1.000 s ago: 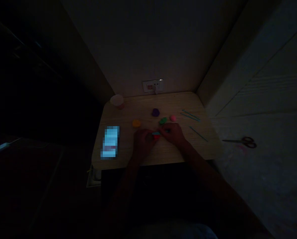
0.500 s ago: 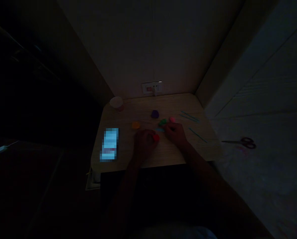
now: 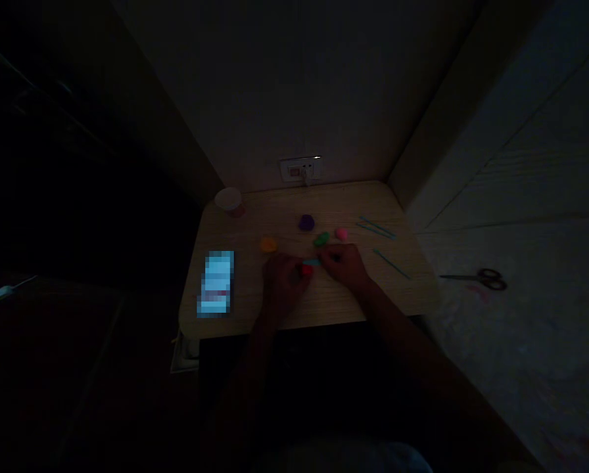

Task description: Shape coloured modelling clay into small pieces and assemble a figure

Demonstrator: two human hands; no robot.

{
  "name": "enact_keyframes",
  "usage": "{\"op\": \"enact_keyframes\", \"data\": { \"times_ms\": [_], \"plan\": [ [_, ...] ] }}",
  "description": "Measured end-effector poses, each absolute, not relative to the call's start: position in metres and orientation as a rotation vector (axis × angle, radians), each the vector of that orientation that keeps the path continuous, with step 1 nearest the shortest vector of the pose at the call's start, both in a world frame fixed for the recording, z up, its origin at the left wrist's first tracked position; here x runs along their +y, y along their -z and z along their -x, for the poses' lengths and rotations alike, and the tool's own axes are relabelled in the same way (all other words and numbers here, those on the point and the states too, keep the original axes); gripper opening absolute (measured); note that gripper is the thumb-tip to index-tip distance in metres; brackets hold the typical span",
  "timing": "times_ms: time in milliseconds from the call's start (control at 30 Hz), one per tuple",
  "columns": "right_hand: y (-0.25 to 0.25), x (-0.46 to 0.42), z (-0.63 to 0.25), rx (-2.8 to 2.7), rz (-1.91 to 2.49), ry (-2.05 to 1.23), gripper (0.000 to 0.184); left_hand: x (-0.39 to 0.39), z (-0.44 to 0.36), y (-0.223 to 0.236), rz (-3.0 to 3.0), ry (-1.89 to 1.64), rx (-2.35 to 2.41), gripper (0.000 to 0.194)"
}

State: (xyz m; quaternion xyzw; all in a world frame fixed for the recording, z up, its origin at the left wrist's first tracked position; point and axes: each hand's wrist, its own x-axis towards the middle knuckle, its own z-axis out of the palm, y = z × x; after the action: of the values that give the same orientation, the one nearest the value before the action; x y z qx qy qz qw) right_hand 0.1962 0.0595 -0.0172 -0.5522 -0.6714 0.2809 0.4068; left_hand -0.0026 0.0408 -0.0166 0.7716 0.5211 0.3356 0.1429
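Observation:
In the dim head view my left hand (image 3: pixel 279 281) is closed around a small red lump (image 3: pixel 306 270) that looks like modelling clay. My right hand (image 3: pixel 348 264) pinches the right end of a flat light-blue tool (image 3: pixel 312 262), whose other end lies at the top of the red lump. Whether it cuts in or only touches, I cannot tell. Just beyond my right fingers sit a green lump (image 3: pixel 321 239) and a pink lump (image 3: pixel 341 234). An orange lump (image 3: pixel 269 244) rests past my left hand, and a purple lump (image 3: pixel 307 223) lies farther back.
On the small wooden table (image 3: pixel 245 309) are a lit phone (image 3: pixel 216 284) at left, a paper cup (image 3: pixel 229 201) at the back left and several thin blue-green sticks (image 3: pixel 392 264) at right. Scissors (image 3: pixel 476 278) lie beyond the right edge. A wall socket (image 3: pixel 301 170) is behind.
My right hand has moved slightly left, bringing the light-blue tool to the red lump. More of the green lump and of the tool shows. My left hand keeps its hold.

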Motion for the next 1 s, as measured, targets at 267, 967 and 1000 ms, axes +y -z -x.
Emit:
{"op": "enact_keyframes", "data": {
  "times_ms": [267,967,1000],
  "plan": [
    [0.0168,0.0600,-0.1960,-1.856,1.489,-0.615,0.044,0.0399,0.0030,0.0113,-2.226,-0.875,1.496,0.022],
    [0.0154,0.0574,-0.1923,-1.929,1.582,-0.527,0.036,0.0425,0.0032,0.0117,-2.203,-0.779,1.517,0.025],
    [0.0153,0.0574,-0.1918,-1.948,1.599,-0.494,0.034,0.0424,0.0030,0.0114,-2.204,-0.778,1.517,0.025]
  ]
}}
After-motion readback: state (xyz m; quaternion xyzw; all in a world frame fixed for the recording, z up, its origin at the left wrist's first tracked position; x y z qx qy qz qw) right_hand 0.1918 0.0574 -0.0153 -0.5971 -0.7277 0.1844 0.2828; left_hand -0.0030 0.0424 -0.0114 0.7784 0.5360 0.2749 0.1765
